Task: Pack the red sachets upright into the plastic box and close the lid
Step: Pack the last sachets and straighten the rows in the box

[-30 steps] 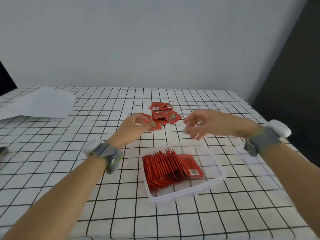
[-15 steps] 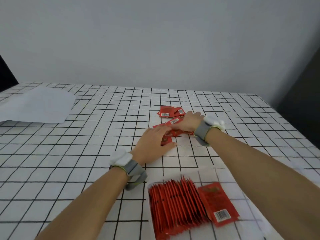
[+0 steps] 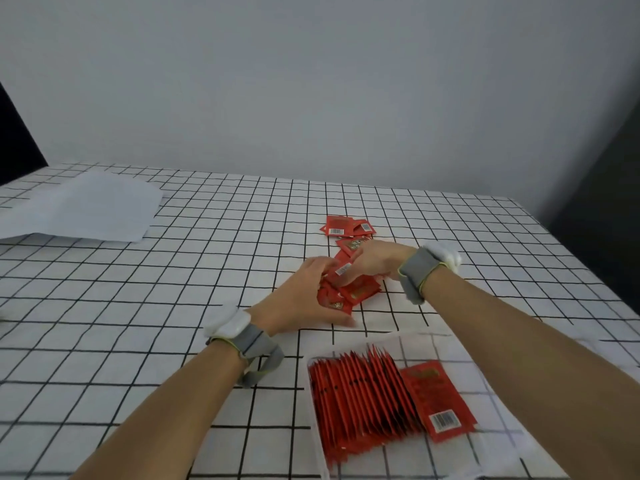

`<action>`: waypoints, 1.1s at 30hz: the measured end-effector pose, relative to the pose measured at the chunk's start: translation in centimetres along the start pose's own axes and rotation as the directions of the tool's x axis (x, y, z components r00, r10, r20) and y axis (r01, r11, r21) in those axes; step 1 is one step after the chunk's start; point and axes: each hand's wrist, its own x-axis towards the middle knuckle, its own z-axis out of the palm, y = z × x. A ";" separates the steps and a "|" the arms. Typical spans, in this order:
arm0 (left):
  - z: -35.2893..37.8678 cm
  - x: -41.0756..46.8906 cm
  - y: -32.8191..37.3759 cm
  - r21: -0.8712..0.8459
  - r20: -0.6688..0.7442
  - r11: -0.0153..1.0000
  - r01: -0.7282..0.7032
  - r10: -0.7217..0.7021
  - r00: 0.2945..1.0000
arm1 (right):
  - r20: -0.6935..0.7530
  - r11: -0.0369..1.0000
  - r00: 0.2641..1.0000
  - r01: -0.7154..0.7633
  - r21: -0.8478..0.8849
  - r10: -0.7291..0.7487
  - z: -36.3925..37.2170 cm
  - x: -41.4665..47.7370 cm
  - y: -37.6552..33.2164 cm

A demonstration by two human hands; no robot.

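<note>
Both hands meet over loose flat red foil sachets (image 3: 356, 292); left hand (image 3: 304, 303) cups them, right hand (image 3: 375, 263) pinches one; clear plastic box (image 3: 313, 362) just nearer.

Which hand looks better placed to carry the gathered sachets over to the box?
Probably the right hand. It grips the loose sachets from above, and its arm runs right over the box. The left hand lies low, cupping the pile from the side.

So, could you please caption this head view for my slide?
Both hands gather loose red sachets beyond the part-filled plastic box.
</note>
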 end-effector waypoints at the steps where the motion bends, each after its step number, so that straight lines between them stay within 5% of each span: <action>1: 0.1 -0.1 -0.1 -0.045 -0.011 0.999 0.007 -0.007 1.000 | -0.032 0.997 0.999 -0.020 -0.075 0.018 0.3 -0.1 -0.5; 4: 0.3 -0.4 0.0 -0.094 -0.038 0.995 0.042 -0.045 0.998 | -0.092 0.990 0.995 -0.053 -0.131 0.042 0.4 -0.1 -1.2; 9: 0.1 -0.6 -0.4 0.337 -0.041 0.941 0.033 -0.020 0.999 | -0.117 0.994 0.992 0.029 -0.108 -0.042 0.6 0.0 -1.8; 14: -1.1 -1.7 -1.3 0.207 -0.127 0.978 0.040 -0.014 0.992 | -0.044 0.987 0.991 0.121 -0.109 -0.127 1.6 -0.8 -1.7; 20: -1.1 -2.0 -1.1 0.252 -0.100 0.965 0.072 -0.048 0.994 | -0.029 0.989 0.999 -0.019 -0.144 0.015 2.4 -2.1 -3.1; 24: -0.4 -2.5 -1.2 0.033 -0.133 0.998 0.058 -0.053 0.990 | 0.029 0.991 0.999 -0.010 -0.134 0.014 2.2 -2.1 -3.1; 33: -0.3 -3.3 -0.9 -0.248 -0.152 0.968 -0.044 0.006 0.988 | -0.011 0.953 0.957 0.286 -0.096 -0.289 1.3 -4.1 -2.8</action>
